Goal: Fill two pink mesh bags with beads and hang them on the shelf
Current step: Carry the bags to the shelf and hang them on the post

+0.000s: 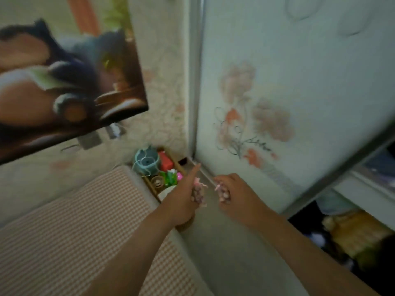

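Observation:
The picture is blurred by motion. My left hand (181,201) grips a small pink mesh bag (198,192) filled with pale beads, and its index finger sticks straight out toward the corner. My right hand (237,193) holds a second pink mesh bag (223,192) of beads between thumb and curled fingers. Both hands hover side by side over the gap between the bed and the wardrobe door. No hook or hanging place can be made out.
A wooden box (162,174) with a teal yarn ball (147,162), a red item and green bits sits in the corner. A checked bed cover (81,221) fills the lower left. A floral sliding door (277,103) stands right, a poster (59,82) hangs left.

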Demonstrator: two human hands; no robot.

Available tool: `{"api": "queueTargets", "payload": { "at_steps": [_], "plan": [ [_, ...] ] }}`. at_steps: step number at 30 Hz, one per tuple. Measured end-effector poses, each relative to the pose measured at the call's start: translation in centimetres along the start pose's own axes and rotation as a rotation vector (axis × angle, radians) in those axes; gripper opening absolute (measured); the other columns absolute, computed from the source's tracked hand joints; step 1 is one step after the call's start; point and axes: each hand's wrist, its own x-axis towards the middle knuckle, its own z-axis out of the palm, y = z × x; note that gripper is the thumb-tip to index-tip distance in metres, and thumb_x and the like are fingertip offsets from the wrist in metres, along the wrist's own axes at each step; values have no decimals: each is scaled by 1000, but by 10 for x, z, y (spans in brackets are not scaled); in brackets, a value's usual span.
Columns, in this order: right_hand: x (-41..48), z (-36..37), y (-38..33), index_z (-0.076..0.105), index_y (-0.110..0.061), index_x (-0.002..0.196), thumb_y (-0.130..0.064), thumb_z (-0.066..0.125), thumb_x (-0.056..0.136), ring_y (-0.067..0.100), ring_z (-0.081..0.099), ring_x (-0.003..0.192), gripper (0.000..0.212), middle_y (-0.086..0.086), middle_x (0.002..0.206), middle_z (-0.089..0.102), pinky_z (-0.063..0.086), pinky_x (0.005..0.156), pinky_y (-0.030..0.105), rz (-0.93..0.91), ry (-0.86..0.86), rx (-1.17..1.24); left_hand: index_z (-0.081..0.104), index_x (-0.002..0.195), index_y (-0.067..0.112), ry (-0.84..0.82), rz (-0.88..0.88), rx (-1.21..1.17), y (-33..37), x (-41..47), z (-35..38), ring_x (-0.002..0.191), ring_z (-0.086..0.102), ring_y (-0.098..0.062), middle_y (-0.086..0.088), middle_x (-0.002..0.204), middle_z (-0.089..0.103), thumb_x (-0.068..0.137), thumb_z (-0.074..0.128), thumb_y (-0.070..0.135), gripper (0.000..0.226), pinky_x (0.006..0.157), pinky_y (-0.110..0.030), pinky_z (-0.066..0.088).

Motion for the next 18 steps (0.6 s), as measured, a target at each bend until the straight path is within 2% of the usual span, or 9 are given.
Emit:
{"api": "queueTargets", "payload": {
  "at_steps": [1, 3, 6, 9, 11, 13, 15, 17, 18],
  "plan": [
    [-8, -28, 8, 57, -22, 130, -10, 62, 75, 14, 53, 79, 57, 1, 105, 50, 50, 79, 30, 35, 41, 30, 16, 153, 34, -6, 12, 46, 29, 14, 9, 124, 53, -24, -5, 143, 48, 82, 66, 9, 91, 103, -34, 45],
    [-27, -79, 23, 48, -33, 137, -3, 65, 74, 13, 51, 78, 72, -1, 104, 48, 48, 75, 29, 132, 103, 72, 23, 153, 23, -31, 71, 71, 80, 37, 29, 126, 51, -24, -8, 145, 46, 85, 65, 7, 81, 94, -21, 40],
    [-60, -145, 45, 36, -30, 145, 6, 69, 75, 13, 50, 73, 85, 3, 97, 47, 47, 71, 26, 272, 182, 136, 39, 144, 18, -141, 159, 54, 143, 66, 61, 114, 58, -23, -9, 132, 53, 80, 73, 9, 73, 90, -24, 46],
    [-104, -203, 63, 48, -13, 130, 13, 72, 76, 6, 51, 65, 65, 2, 93, 48, 47, 63, 17, 425, 276, 192, 48, 125, 22, -322, 221, -58, 191, 93, 96, 85, 66, -22, -7, 97, 61, 70, 82, 2, 68, 86, -37, 57],
    [-136, -236, 74, 52, -6, 113, 13, 72, 76, 7, 51, 63, 46, 5, 84, 51, 47, 61, 20, 491, 348, 198, 52, 115, 31, -391, 282, -94, 222, 107, 123, 79, 68, -25, -6, 88, 63, 63, 87, 7, 68, 83, -44, 59],
    [-169, -264, 86, 51, -3, 116, 5, 77, 76, 14, 52, 68, 47, 7, 81, 53, 48, 66, 28, 567, 422, 243, 56, 109, 34, -441, 364, -124, 257, 118, 154, 79, 67, -17, 5, 88, 66, 62, 88, 8, 62, 83, -42, 58],
    [-204, -289, 96, 49, -14, 128, -4, 81, 75, 13, 54, 71, 62, 0, 81, 55, 48, 73, 29, 639, 492, 290, 58, 112, 36, -529, 419, -152, 297, 121, 188, 90, 65, -9, 15, 98, 67, 65, 86, 16, 58, 88, -34, 55],
    [-240, -309, 110, 43, -24, 138, 1, 79, 79, 13, 54, 76, 73, -2, 84, 54, 47, 79, 28, 674, 565, 321, 52, 121, 43, -591, 477, -131, 333, 122, 226, 100, 66, -18, 4, 112, 65, 68, 84, 21, 66, 95, -36, 53],
    [-259, -317, 120, 42, -26, 140, 2, 78, 80, 14, 55, 79, 76, -1, 87, 55, 47, 80, 28, 694, 596, 311, 48, 123, 44, -616, 509, -130, 347, 124, 249, 100, 67, -24, -3, 110, 65, 70, 84, 18, 69, 95, -36, 53]
  ]
}}
